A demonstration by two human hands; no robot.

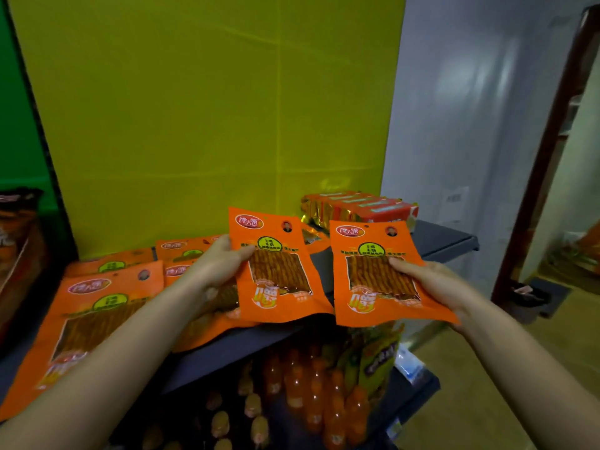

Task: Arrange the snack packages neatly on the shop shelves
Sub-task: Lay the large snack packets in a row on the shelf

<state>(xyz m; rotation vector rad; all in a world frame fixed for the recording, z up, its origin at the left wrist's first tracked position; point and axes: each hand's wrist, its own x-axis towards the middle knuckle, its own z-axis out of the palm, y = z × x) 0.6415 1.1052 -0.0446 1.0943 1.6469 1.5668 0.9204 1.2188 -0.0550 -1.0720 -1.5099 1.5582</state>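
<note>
My left hand (218, 267) grips an orange snack package (276, 271) by its left edge, holding it upright above the dark shelf (444, 237). My right hand (431, 280) grips a second, identical orange package (376, 280) by its right edge, just right of the first. Both packages show a clear window with reddish-brown strips. Several more of the same orange packages (97, 306) lie flat and overlapping on the shelf's left part, partly hidden under my left forearm.
A row of red and gold packs (357, 207) lies at the shelf's back right. A yellow back panel (207, 108) rises behind. On the lower shelf stand orange bottles (311, 391) and green-yellow bags (380, 352). Brown bags (19, 228) sit far left. A doorway (552, 177) is on the right.
</note>
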